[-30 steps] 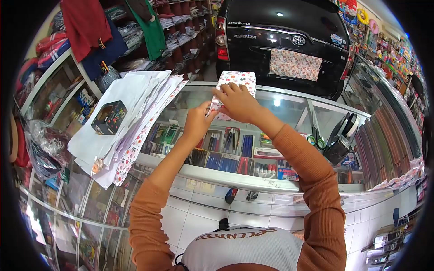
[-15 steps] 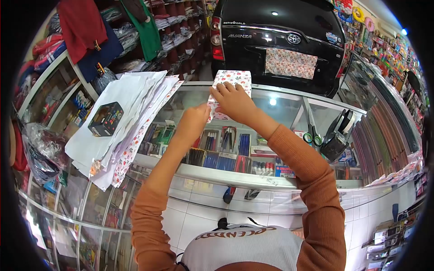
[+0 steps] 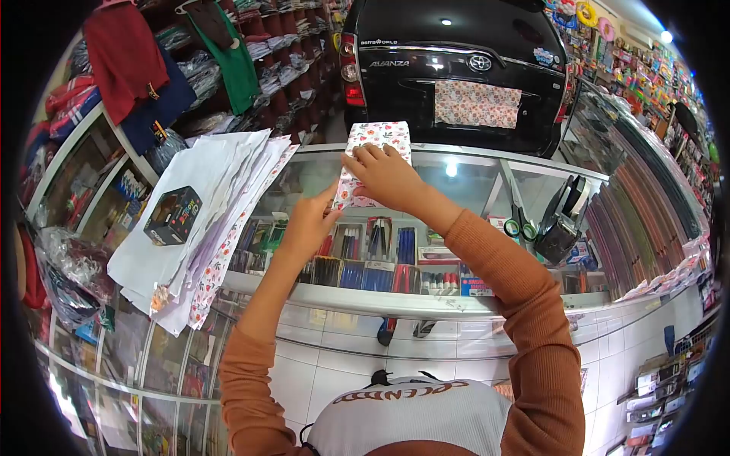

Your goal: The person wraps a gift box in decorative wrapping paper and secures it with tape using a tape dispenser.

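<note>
A box wrapped in white floral paper (image 3: 386, 135) stands on the glass counter (image 3: 456, 171) near its far edge. My right hand (image 3: 386, 176) lies over the paper on its near part, fingers spread and bent. At the lower left corner of the box, my left hand (image 3: 310, 220) has its thumb and fingers drawn together at the paper's edge; whether a flap is between them is too small to tell. Left of my hands is a pile of white and floral sheets (image 3: 220, 182) with a small black box (image 3: 173, 216) on top.
Green-handled scissors (image 3: 519, 224) and a black tape dispenser (image 3: 561, 228) lie to the right on the counter. Beyond them is a stack of wrapped folders (image 3: 646, 228). A black car (image 3: 456, 64) stands behind the counter, and pens (image 3: 407, 247) show under the glass.
My left hand has shifted slightly down and its fingers have moved along the box's left edge. The whole view has turned a little, while my right hand stays on the paper.
</note>
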A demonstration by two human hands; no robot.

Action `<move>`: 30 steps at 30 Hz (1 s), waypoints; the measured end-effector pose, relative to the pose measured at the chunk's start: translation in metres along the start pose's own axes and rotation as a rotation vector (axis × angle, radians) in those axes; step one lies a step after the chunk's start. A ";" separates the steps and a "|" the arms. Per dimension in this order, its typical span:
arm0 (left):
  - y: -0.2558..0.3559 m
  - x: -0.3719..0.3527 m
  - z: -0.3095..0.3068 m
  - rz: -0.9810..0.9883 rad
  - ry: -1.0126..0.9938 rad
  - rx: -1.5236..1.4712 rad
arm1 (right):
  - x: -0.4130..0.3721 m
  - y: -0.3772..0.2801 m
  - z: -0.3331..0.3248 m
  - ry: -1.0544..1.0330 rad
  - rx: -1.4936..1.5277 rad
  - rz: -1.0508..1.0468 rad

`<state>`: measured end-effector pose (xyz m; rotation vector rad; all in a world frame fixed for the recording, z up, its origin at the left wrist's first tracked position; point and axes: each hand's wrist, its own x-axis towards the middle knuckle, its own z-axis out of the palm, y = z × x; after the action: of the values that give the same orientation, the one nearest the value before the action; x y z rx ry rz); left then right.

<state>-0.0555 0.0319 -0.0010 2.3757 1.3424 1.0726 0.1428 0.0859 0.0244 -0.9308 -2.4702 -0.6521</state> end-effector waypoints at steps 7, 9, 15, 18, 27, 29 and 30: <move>0.021 0.026 -0.010 0.272 0.088 0.205 | -0.002 0.010 -0.018 -0.007 0.349 -0.002; 0.024 0.040 -0.011 0.232 -0.019 0.055 | -0.006 0.011 -0.019 0.031 0.453 -0.029; 0.017 0.061 -0.010 0.340 -0.184 0.228 | -0.038 0.015 -0.030 0.099 0.193 0.005; 0.032 0.063 -0.013 0.309 -0.224 0.346 | -0.062 0.027 -0.015 0.220 0.509 0.265; 0.035 0.119 0.004 0.623 -0.290 0.374 | -0.072 0.019 0.000 0.179 0.617 0.603; 0.029 0.138 0.020 0.715 -0.383 0.221 | -0.074 0.018 -0.002 0.224 0.643 0.591; 0.031 0.146 0.022 0.659 -0.518 0.134 | -0.074 0.017 -0.006 0.206 0.657 0.625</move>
<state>0.0263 0.1362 0.0699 2.9956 0.4732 0.4071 0.2068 0.0568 -0.0051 -1.1784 -1.8445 0.2510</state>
